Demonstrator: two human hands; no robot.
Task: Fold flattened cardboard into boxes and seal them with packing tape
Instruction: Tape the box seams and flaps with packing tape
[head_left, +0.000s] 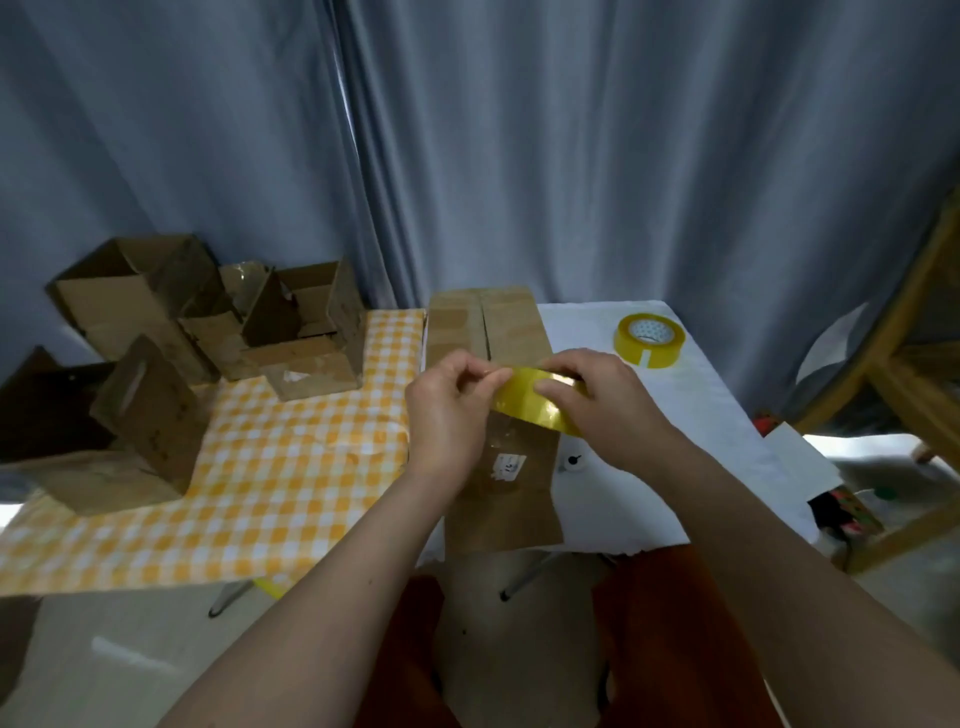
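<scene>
- The cardboard box (493, 415) is lying on the worktop (675, 415) straight ahead of the person, its long side running away from the body and its flap seam showing at the far end; everything below is placed against this box.
- The left hand (447, 410) is hovering over the box's left edge, its thumb and fingers pinching the loose end of the tape strip (530, 397).
- The right hand (597, 400) is sitting over the box's right edge, curled fingers gripping the yellow strip, which is stretching between the two hands across the top of the box.
- Whether the strip is touching the cardboard yet cannot be told.
- A roll of yellow packing tape (649, 340) is resting flat on the white cloth to the right of the box, near its far end.
- A small white label (509, 464) is sticking to the box on the near side of the hands.
- Several folded boxes (208, 322) are standing clustered to the left of the box, on the orange checked cloth (291, 467).
- A blue-grey curtain (519, 156) is hanging behind the box.
</scene>
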